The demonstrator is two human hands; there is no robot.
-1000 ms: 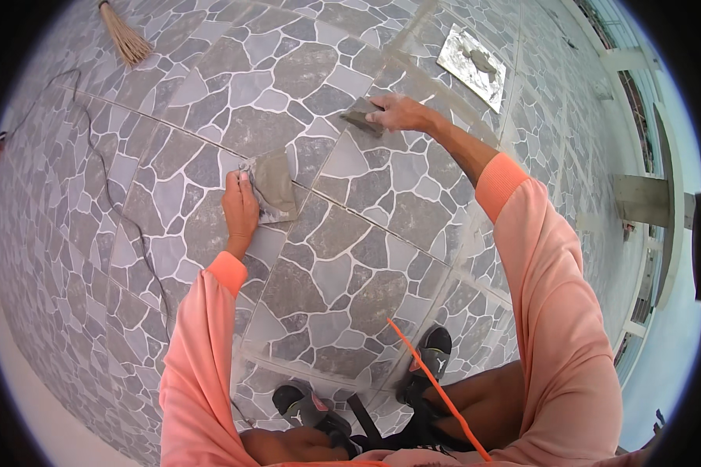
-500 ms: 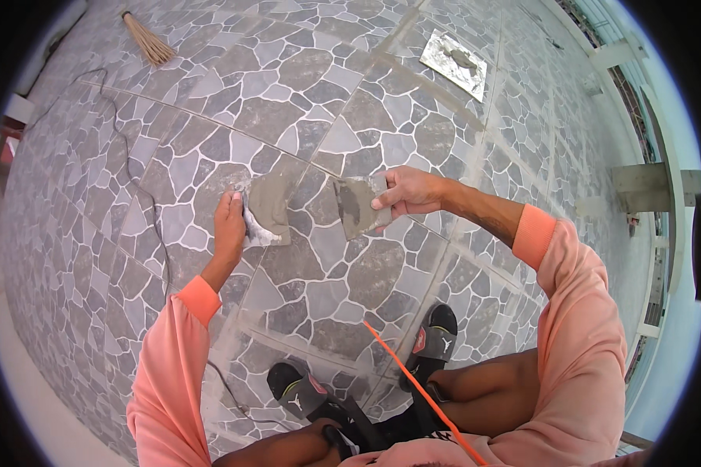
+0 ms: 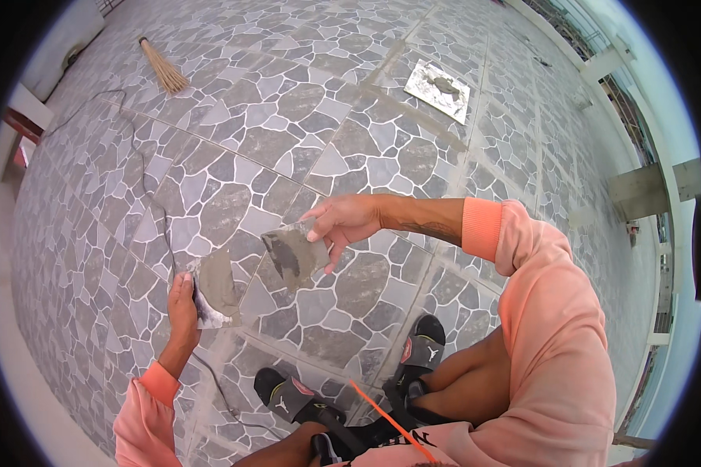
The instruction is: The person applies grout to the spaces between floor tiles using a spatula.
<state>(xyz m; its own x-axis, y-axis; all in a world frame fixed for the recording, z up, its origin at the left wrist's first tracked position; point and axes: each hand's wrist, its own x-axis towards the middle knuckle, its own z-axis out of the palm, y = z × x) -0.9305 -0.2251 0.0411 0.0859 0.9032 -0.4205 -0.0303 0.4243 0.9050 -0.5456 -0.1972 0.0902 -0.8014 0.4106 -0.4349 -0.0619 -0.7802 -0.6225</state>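
Observation:
My left hand (image 3: 184,307) grips the left edge of a flat square plate (image 3: 224,284) spread with grey paste. My right hand (image 3: 335,226) holds a smaller flat scraper (image 3: 292,257), smeared with grey paste and darker in its middle, by its upper right part, fingers curled at that side. The scraper is to the right of the plate and slightly higher, with a gap between them. Beneath both lies the floor of grey stone-pattern tiles (image 3: 343,335) with white lines and straight joints. My sandalled feet stand below my hands.
A white board (image 3: 420,86) with a lump of grey paste lies on the floor ahead. A straw broom (image 3: 166,70) lies at the upper left. A thin cable (image 3: 140,163) runs along the left and past my left foot. Walls and concrete ledges (image 3: 635,194) line the sides.
Both hands have moved down toward my body and left, carrying the plate and scraper. The scraper has come closer to the plate and now shows its smeared face.

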